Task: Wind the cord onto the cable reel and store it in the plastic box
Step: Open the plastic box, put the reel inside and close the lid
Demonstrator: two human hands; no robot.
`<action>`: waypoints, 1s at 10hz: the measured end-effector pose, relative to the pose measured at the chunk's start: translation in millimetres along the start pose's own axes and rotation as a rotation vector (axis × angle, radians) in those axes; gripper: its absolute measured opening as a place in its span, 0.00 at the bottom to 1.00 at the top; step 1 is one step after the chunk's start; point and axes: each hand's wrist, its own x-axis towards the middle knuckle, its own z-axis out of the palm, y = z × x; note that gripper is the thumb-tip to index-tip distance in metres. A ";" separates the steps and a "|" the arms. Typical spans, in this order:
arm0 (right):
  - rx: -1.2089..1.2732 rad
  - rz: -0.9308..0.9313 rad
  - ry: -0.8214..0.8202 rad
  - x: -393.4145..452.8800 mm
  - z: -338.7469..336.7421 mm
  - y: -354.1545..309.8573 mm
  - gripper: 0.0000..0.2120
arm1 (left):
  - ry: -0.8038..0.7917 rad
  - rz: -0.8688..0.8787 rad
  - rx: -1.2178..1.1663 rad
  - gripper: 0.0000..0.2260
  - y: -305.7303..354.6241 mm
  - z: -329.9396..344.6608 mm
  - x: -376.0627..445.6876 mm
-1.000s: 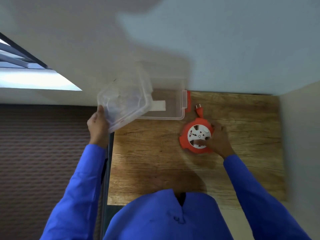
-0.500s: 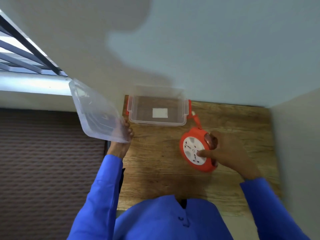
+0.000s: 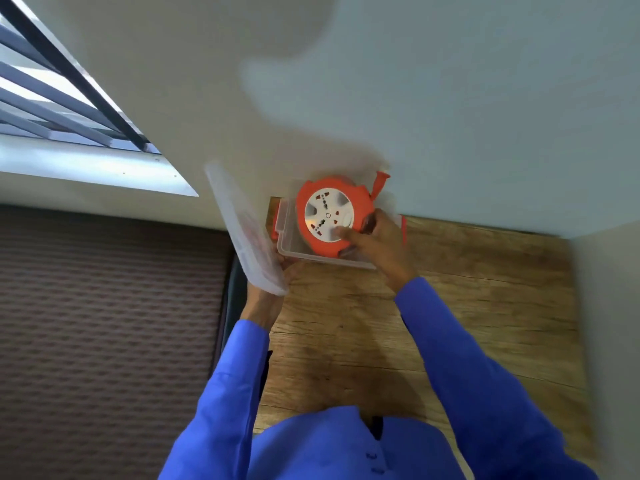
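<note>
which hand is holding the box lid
The left hand holds the clear lid, tilted up beside the plastic box. The right hand grips the orange cable reel instead.

The plastic box [image 3: 289, 244] sits on the desk [image 3: 450, 306] at its far edge, against the wall [image 3: 450, 116]. The cable reel [image 3: 329, 216] is tilted over the box, its lower part inside, with the right hand [image 3: 375, 242] at its right side. The lid [image 3: 242, 226] stands left of the box, in the left hand [image 3: 268, 296].
</note>
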 end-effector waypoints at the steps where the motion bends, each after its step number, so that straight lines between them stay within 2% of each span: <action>1: 0.052 0.136 -0.160 21.0 1.8 12.9 0.26 | 0.044 -0.034 0.095 0.06 -0.1 3.5 4.5; 2: -0.353 0.252 -0.181 35.2 0.4 20.6 0.18 | 0.047 -0.099 -0.085 0.15 5.6 13.1 -0.3; 3: -0.678 0.258 -0.139 37.5 5.4 22.5 0.14 | 0.139 -0.075 -0.136 0.15 1.9 16.7 -0.7; 4: -0.919 0.081 -0.012 33.2 8.3 22.7 0.12 | 0.186 -0.131 -0.189 0.20 7.2 14.4 2.1; 5: -0.897 -0.097 0.160 18.9 -2.1 24.1 0.12 | 0.215 -0.045 0.080 0.19 12.0 8.0 -2.1; 6: -0.881 -0.438 0.354 1.8 -17.7 17.3 0.18 | 0.262 0.144 0.285 0.16 15.2 1.6 -6.9; 7: -1.227 -0.480 0.208 8.0 -29.6 15.6 0.32 | 0.222 0.217 0.367 0.18 24.3 13.1 -6.6; 8: -1.210 -0.380 0.058 25.1 -37.1 31.3 0.29 | 0.262 0.215 0.463 0.19 28.7 26.5 -2.9; 9: -1.295 -0.383 0.058 36.8 -39.3 53.1 0.29 | 0.293 0.217 0.492 0.18 27.9 26.9 1.2; 10: -1.428 -0.375 0.167 35.1 -42.2 60.9 0.27 | 0.339 0.270 0.585 0.18 29.1 27.6 5.1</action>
